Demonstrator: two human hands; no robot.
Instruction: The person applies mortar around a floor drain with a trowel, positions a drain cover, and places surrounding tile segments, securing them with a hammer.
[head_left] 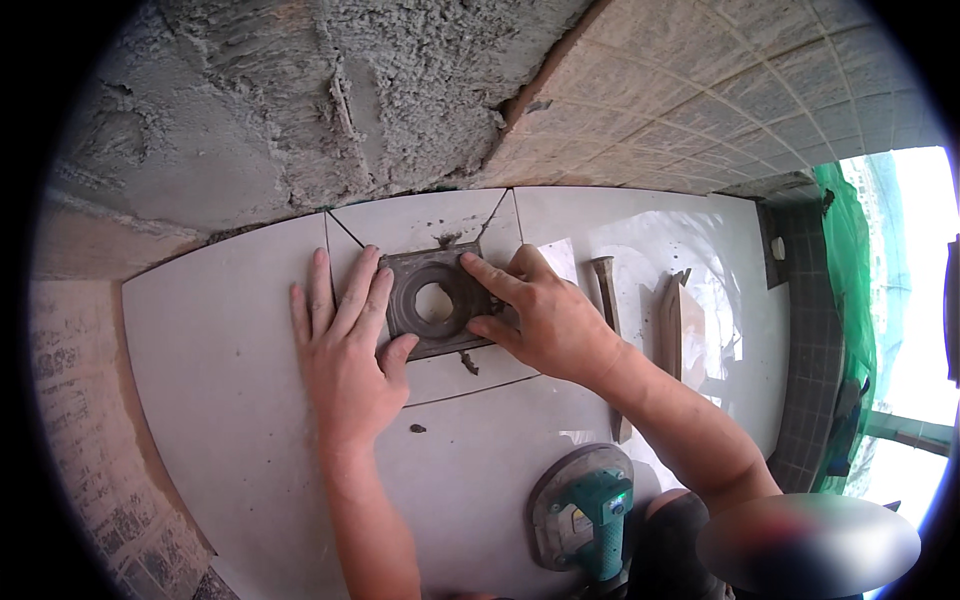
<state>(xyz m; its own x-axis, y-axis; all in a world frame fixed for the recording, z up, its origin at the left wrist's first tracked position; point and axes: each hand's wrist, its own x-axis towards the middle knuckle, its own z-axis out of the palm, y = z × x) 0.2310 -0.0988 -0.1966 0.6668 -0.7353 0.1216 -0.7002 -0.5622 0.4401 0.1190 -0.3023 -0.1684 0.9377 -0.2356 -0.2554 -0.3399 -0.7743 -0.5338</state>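
A dark grey square floor drain [407, 300] with a round hole in its middle lies among cut pale tiles. My left hand [350, 345] rests flat at its left side, fingers spread, with fingertips and thumb touching its edge. At the right side of the drain is my right hand [555, 315]. Its index finger presses on the far right corner and its thumb on the near right edge, while the other fingers are curled under. Dark crumbs of mortar [468, 362] lie beside the near edge and more sit at the far edge.
Large pale tiles [220, 390] cover the floor. A teal power tool with a round pad [580, 510] stands near me. Right of my hand lie a long narrow tool with a flared end [607, 300] and a brownish offcut [682, 330]. Rough cement [270, 110] and green netting [848, 290] border the area.
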